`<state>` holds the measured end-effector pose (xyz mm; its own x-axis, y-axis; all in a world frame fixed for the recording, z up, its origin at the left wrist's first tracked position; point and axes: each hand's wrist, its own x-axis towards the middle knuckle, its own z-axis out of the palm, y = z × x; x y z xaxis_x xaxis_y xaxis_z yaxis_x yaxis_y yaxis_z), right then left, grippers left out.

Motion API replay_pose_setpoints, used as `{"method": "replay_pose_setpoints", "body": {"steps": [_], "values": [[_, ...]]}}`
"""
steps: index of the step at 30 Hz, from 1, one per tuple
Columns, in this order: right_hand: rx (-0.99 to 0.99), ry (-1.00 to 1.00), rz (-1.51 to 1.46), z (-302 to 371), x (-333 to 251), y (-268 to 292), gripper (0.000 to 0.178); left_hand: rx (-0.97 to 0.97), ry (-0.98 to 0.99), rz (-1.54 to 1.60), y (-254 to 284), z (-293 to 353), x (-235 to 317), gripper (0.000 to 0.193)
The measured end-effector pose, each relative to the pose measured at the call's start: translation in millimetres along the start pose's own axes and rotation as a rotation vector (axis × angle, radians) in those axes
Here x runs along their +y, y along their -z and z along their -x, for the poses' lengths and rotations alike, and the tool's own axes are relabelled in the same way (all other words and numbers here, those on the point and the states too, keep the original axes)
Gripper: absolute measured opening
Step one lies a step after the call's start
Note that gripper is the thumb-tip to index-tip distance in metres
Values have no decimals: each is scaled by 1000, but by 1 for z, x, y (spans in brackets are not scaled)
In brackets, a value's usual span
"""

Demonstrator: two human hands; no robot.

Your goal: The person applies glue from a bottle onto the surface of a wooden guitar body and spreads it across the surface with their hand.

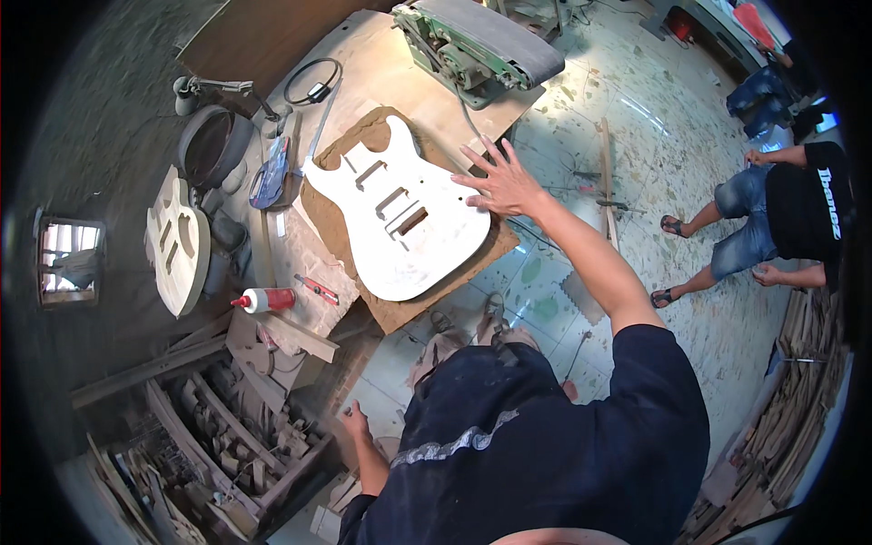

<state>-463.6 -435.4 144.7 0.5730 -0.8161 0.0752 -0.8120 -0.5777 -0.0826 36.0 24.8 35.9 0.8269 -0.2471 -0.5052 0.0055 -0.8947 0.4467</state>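
A white electric guitar body [427, 232] with pickup cutouts lies flat on a brown board [332, 195] at the bench's near edge. My right hand [510, 184] is open, its fingers spread over the body's right edge; the fingertips look to rest on or just above the white surface. Low beside the bench hangs my left hand [356, 422], away from the guitar body. Its fingers look loosely apart with nothing visible in them, though they are small and partly hidden.
On the bench are a belt sander [481, 45], a red-and-white glue bottle [263, 301], a red utility knife [317, 289] and a coiled cable [313, 86]. Another guitar body [177, 245] stands left. Wood scraps [213, 436] fill a bin. Another person [799, 204] stands at right.
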Motion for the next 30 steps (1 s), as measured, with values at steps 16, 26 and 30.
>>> {"method": "replay_pose_setpoints", "body": {"steps": [16,26,30], "values": [[-98,103,-106,-2,-25,-3,73,-39,80,47,-5,22,-26,64],[-35,51,-63,19,-69,-5,73,-95,-20,40,-8,9,-22,59],[-26,17,-81,15,-91,-6,74,-105,15,-4,-8,-6,-20,59]]}}
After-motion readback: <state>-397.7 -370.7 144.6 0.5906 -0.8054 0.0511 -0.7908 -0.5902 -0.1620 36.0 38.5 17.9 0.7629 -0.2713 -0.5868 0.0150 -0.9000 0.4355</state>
